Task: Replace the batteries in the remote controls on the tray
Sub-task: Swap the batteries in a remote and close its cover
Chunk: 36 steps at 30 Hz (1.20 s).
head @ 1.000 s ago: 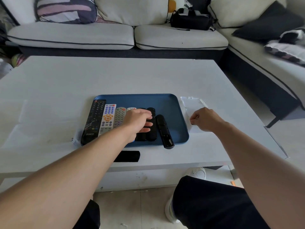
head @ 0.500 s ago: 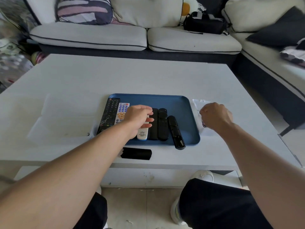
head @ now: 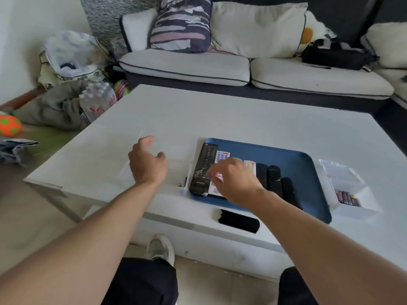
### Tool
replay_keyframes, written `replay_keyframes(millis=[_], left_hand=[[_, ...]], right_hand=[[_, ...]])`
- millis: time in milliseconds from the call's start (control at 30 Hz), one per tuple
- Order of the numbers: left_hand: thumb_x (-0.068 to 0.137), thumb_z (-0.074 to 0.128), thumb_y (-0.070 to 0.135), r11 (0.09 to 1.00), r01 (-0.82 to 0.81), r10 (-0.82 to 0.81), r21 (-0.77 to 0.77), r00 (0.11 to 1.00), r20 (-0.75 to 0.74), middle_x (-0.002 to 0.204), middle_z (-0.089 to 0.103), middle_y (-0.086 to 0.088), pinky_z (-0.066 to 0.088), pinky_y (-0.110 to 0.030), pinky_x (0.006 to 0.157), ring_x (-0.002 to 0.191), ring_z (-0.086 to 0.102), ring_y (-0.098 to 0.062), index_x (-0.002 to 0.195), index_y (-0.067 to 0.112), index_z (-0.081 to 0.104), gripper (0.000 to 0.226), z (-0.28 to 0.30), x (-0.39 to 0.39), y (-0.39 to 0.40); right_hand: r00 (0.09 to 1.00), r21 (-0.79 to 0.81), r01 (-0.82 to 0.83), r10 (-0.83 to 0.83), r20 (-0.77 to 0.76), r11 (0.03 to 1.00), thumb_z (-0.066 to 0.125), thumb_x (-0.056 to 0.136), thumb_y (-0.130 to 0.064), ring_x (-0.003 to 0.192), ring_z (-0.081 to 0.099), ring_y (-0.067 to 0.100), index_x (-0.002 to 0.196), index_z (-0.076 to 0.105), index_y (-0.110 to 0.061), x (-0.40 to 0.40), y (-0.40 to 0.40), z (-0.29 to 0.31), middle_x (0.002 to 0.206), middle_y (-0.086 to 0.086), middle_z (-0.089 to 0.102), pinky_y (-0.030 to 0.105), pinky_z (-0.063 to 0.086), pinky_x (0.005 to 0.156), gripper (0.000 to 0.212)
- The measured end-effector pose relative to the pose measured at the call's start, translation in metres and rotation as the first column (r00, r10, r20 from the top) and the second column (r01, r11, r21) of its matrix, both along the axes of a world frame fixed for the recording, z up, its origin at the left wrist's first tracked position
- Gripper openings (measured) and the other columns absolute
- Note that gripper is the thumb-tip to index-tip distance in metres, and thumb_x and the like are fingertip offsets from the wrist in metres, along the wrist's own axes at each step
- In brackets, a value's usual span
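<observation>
A blue tray [head: 286, 155] on the white table [head: 220, 115] holds a row of remotes: a long black one [head: 203, 170] at the left, a white one with blue buttons [head: 222, 155], another white one [head: 250, 165] and black ones [head: 274, 177]. My right hand [head: 233, 179] hovers over the light remotes with its fingers curled down; motion blur hides whether it holds anything. My left hand [head: 147, 161] is off the tray's left side, fingers loosely spread and holding nothing, above a clear plastic box [head: 176, 172].
A clear box with several batteries [head: 349, 198] stands right of the tray. A black battery cover [head: 239, 221] lies near the table's front edge. A sofa [head: 185, 67] runs along the back; bags, a bottle pack [head: 97, 100] and balls sit on the floor at left.
My left hand left the remotes and moved left off the tray. My right hand left the battery box and swung left over the light remotes. The view turned left.
</observation>
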<state>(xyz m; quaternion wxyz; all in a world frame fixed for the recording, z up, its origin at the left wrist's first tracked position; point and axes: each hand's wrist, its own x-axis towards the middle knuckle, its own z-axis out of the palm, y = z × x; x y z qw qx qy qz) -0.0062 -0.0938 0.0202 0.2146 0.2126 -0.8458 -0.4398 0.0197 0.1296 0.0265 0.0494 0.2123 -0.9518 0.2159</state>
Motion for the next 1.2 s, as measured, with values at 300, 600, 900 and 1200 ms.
replay_keyframes(millis=[300, 600, 900, 1200], left_hand=[[0.094, 0.055, 0.015, 0.981, -0.175, 0.137, 0.085, 0.932, 0.335, 0.122, 0.068, -0.015, 0.05, -0.04, 0.093, 0.114, 0.06, -0.038, 0.122, 0.011, 0.069, 0.031, -0.036, 0.002, -0.08], [0.097, 0.053, 0.005, 0.994, 0.096, -0.083, 0.06, 0.978, -0.189, 0.12, 0.068, 0.003, 0.039, 0.0, 0.083, 0.105, 0.059, -0.007, 0.122, 0.012, 0.071, 0.031, -0.002, 0.005, -0.06], [0.099, 0.046, 0.002, 0.995, 0.098, -0.091, 0.02, 0.971, -0.22, 0.125, 0.065, -0.002, 0.035, 0.001, 0.08, 0.116, 0.059, -0.015, 0.126, 0.014, 0.067, 0.036, -0.005, 0.001, -0.053], [0.097, 0.046, -0.002, 0.997, 0.073, -0.078, -0.034, 0.983, -0.166, 0.123, 0.066, -0.006, 0.035, -0.014, 0.084, 0.116, 0.058, -0.021, 0.124, 0.01, 0.065, 0.035, -0.012, -0.003, -0.058]], right_hand=[[0.989, -0.009, -0.14, 0.14, -0.042, 0.99, 0.063, 0.096, -0.015, 0.106, 0.057, 0.026, 0.109, 0.077, -0.016, -0.011, -0.068, -0.022, 0.107, 0.005, 0.07, 0.037, 0.049, 0.089, 0.019], [0.921, 0.416, -0.388, 0.336, 0.197, 0.822, 0.057, 0.089, 0.007, 0.124, 0.049, 0.02, 0.134, 0.059, -0.026, -0.026, -0.095, -0.004, 0.133, -0.002, 0.056, 0.039, 0.047, 0.1, 0.055], [0.892, 0.666, -0.452, 0.321, 0.319, 0.593, 0.056, 0.097, -0.01, 0.115, 0.05, 0.027, 0.13, 0.056, -0.013, -0.039, -0.113, -0.013, 0.126, 0.008, 0.051, 0.038, 0.048, 0.097, 0.033], [0.872, 0.677, -0.481, 0.221, 0.437, 0.557, 0.056, 0.094, -0.002, 0.084, 0.061, 0.025, 0.117, 0.062, -0.003, -0.045, -0.128, -0.003, 0.111, 0.015, 0.068, 0.029, 0.043, 0.062, 0.024]])
